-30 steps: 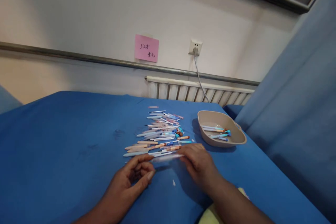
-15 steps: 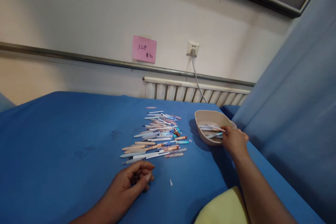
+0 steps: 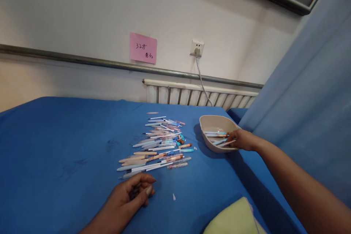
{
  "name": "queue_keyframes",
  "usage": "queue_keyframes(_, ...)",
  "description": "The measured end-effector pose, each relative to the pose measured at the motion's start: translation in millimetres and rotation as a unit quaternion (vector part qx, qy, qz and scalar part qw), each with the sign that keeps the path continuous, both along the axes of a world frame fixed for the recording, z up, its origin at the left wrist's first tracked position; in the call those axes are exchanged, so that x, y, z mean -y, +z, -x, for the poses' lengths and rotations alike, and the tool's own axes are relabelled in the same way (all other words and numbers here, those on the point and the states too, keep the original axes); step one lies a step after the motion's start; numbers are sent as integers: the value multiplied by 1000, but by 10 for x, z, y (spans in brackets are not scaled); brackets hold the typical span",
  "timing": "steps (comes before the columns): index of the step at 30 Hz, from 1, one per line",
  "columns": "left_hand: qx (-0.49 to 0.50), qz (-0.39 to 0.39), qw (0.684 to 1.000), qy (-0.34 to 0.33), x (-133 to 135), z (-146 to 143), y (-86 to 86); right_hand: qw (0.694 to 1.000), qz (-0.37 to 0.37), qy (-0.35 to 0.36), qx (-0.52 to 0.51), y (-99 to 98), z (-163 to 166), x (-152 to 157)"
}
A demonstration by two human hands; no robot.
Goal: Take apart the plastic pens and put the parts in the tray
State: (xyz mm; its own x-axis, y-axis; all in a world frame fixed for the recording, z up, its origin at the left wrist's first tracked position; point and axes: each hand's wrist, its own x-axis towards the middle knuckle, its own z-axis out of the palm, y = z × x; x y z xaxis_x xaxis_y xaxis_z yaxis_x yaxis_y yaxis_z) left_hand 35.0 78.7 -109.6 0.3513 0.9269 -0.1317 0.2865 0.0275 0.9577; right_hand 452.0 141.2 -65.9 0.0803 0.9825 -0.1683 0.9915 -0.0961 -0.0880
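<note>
My right hand [image 3: 242,139] reaches over the near right rim of a beige plastic bin [image 3: 210,144], its fingers closed on a thin pale pen piece [image 3: 227,143] inside. Several white and light-blue pen parts [image 3: 216,132] lie in the bin. Near the front of the blue-covered surface, my left hand [image 3: 133,197] rests with fingers loosely curled in and the thumb against them; nothing shows between them. Just beyond it spread rows of pen parts: grey-blue and tan barrels [image 3: 134,161], white refills [image 3: 159,165] and clear printed tubes [image 3: 177,166].
A small white tip [image 3: 174,197] lies right of my left hand. Yellow cloth [image 3: 233,219] sits at the front edge. Behind are a radiator [image 3: 175,94], a metal rail [image 3: 109,64] and a plugged-in cable [image 3: 202,82]. A blue curtain [image 3: 307,80] hangs at right.
My right hand has lowered into the bin, bringing the pen piece down from the rim, and its forearm has swung right. My left hand keeps its curled pose; the view has shifted slightly.
</note>
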Motion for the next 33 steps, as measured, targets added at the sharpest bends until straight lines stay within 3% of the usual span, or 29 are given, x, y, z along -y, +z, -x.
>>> queue_keyframes(5, 5, -6, 1000, -6, 19, 1, 41, 999, 11, 27, 31, 40, 72, -22)
queue_keyframes(9, 14, -17, 1000, 1, 11, 15, 27, 997, -37, 24, 62, 189, 223, 81)
queue_keyframes(12, 19, -28, 999, 2, 0, 20, 2, 992, -109, 52, 45, 351, 650, 329)
queue_keyframes(14, 17, -44, 999, 9, -13, 35, -2, 977, -171, 105, -76, 427, 1071, 558)
queue_keyframes(16, 1, -73, 997, 25, -39, 78, 11, 956, -174, 146, -187, 425, 1500, 774)
queue_keyframes(20, -50, -141, 986, 75, -150, 263, 61, 951, -140, 154, -229, 120, 2012, 956)
queue_keyframes(25, -86, -178, 973, 118, -281, 462, 64, 940, -155, 152, -263, -437, 1945, 755)
queue_keyframes(29, -161, -235, 957, 57, -262, 441, 27, 923, -145, 112, -338, -636, 1831, 598)
queue_keyframes(33, -232, -310, 921, -41, -195, 348, 33, 922, -122, 108, -351, -636, 1851, 599)
